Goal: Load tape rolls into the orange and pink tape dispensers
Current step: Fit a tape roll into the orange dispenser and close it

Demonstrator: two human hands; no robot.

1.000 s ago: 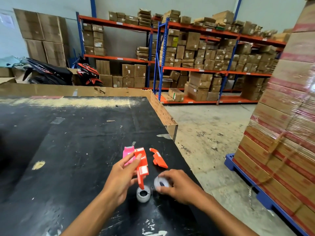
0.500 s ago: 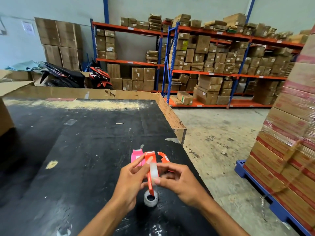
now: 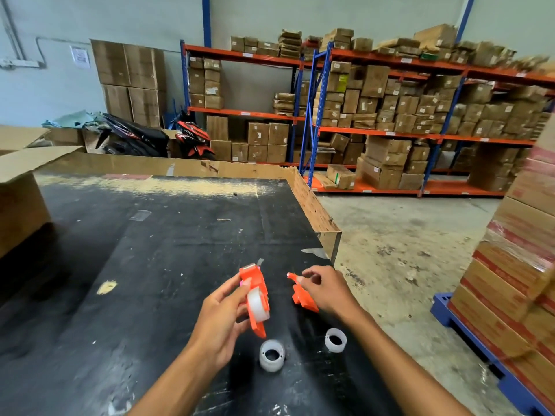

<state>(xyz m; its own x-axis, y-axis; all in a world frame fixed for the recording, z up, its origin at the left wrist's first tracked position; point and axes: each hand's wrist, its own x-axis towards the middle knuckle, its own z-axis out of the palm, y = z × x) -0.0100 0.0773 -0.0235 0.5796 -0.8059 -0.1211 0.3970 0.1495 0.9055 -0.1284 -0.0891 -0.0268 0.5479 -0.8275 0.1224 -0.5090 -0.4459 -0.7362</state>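
My left hand (image 3: 222,319) holds the orange tape dispenser body (image 3: 254,279) upright above the black table (image 3: 150,265). A white tape roll (image 3: 257,305) sits inside the body. To its right, my right hand (image 3: 327,292) pinches the upper end of the separate orange dispenser cover (image 3: 304,302), which still rests on the table. Two loose white tape rolls lie near the front: one (image 3: 271,355) below the dispenser, the other (image 3: 335,340) under my right wrist. The pink dispenser is almost fully hidden behind the orange one; only a sliver (image 3: 241,283) shows.
The table's right edge (image 3: 327,235) runs close to my right hand, with concrete floor beyond. An open cardboard box (image 3: 21,205) stands at the table's left. A wrapped pallet of cartons (image 3: 516,265) rises at the right. Shelving with boxes lines the back wall.
My right hand left the dispenser, where it had put the tape roll, and moved right onto the orange cover. A second loose roll now shows on the table.
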